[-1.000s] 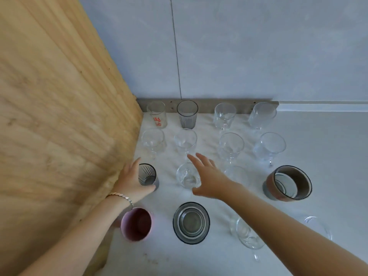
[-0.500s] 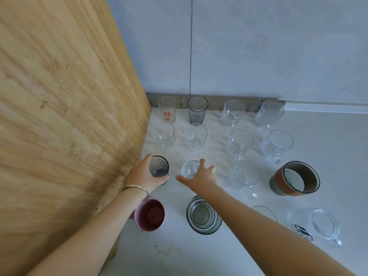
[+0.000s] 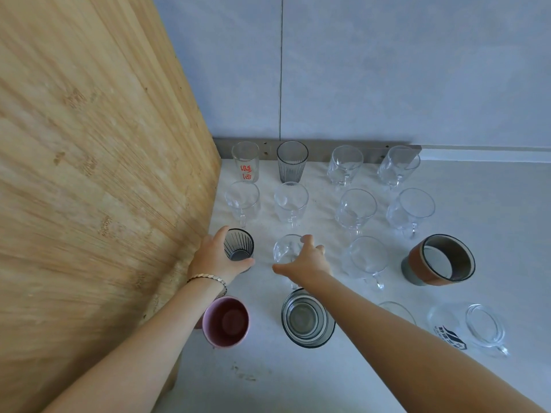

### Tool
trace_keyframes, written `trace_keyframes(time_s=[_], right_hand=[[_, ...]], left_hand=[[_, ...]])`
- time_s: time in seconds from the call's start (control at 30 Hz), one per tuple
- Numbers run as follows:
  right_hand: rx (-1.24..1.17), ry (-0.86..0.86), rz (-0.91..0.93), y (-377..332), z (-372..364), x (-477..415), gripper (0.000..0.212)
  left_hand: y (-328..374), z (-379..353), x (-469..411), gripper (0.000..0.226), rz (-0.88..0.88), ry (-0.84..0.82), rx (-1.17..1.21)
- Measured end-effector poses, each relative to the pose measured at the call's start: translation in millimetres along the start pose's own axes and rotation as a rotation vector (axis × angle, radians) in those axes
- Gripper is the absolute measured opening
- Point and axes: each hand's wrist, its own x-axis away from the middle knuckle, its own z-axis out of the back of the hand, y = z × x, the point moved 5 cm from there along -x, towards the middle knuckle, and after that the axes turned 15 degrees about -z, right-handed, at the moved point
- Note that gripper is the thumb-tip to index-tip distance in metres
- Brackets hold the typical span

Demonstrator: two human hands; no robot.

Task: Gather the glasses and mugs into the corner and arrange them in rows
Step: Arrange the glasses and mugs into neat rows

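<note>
Two full rows of glasses already line the wall at upper centre; we fill the third. Our left hand (image 3: pixel 215 257) wraps a narrow grip around the ribbed dark glass (image 3: pixel 238 245) beside the wood panel (image 3: pixel 98 174), arm outstretched. Our right hand (image 3: pixel 307 260) arches over the clear mug (image 3: pixel 284 248), fingertips touching its rim on the tabletop (image 3: pixel 298 380).

Wooden panel (image 3: pixel 89 189), grey wall (image 3: pixel 387 70), countertop (image 3: pixel 298 383)
</note>
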Motion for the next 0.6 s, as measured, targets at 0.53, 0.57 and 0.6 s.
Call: trace_keyframes(time_s=[0.53,0.57,0.6], right_hand=[[-0.088,0.326,0.279,80.9,133.7,10.6,0.042],[-0.092,0.382,0.244,96.4,152.6,6.2,0.044],[-0.082,0.413,0.189,111.5,168.7,0.7,0.051]], left_hand=[[139.8,-38.7,26.1,0.087,-0.406,0.107,-0.259],[159.7,-50.8,26.4,0.084,-0.465,0.029,-0.264],[176.8,-65.0,24.9,0.081,-0.493,-0.051,-0.266]])
